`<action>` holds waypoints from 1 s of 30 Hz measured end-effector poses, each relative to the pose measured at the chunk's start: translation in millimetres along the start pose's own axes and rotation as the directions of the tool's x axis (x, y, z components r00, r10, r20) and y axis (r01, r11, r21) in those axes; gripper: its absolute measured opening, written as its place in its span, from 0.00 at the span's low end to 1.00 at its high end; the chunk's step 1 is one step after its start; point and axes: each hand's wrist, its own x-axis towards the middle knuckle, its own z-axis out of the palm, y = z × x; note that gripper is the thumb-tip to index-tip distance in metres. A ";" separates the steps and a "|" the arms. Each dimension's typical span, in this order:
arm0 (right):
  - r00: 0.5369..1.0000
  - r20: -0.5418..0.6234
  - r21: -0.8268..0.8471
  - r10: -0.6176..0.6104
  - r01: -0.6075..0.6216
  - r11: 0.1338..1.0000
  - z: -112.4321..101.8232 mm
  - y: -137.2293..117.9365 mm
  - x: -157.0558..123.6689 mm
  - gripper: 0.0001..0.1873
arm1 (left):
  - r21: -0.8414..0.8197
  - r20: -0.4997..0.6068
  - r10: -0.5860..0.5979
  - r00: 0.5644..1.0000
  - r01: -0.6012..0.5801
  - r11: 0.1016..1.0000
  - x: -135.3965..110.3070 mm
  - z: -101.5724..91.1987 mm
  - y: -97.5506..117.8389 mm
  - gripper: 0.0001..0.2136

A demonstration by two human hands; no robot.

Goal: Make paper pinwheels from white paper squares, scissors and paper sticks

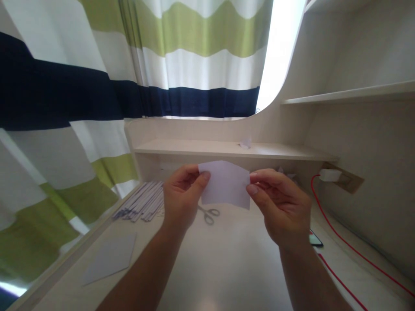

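A small sheet of white paper (226, 185) is held up above the desk between my two hands, with a slight bend down its middle. My left hand (183, 192) pinches its left edge between thumb and fingers. At the right edge, my right hand (281, 203) grips the paper the same way. Beneath and behind the sheet, a pair of scissors (209, 214) lies on the desk, its blades partly hidden by my left hand. Many thin paper strips (142, 201) lie in a pile to the left of that hand.
A stack of white paper (110, 258) rests at the desk's left. On the right are a phone (315, 239), a red cable (337, 231) and a white charger (330, 175) in the wall socket. A folded paper piece (245, 143) sits on the low shelf (194, 147).
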 end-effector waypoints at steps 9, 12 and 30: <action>0.986 0.059 0.143 0.158 -0.165 0.976 0.8 0.4 -3.0 0.17 | -0.101 0.052 -0.067 0.996 0.072 0.992 -4.8 1.4 1.3 0.05; 0.973 0.078 0.179 0.218 -0.228 0.957 -1.0 2.3 -2.9 0.19 | -0.140 0.080 -0.109 0.991 0.120 0.983 -5.1 -0.3 1.0 0.05; 0.972 -0.155 -0.083 0.178 -0.193 0.978 -11.7 11.6 5.9 0.08 | 0.109 0.286 -0.168 0.943 0.142 0.984 7.9 -8.7 15.1 0.02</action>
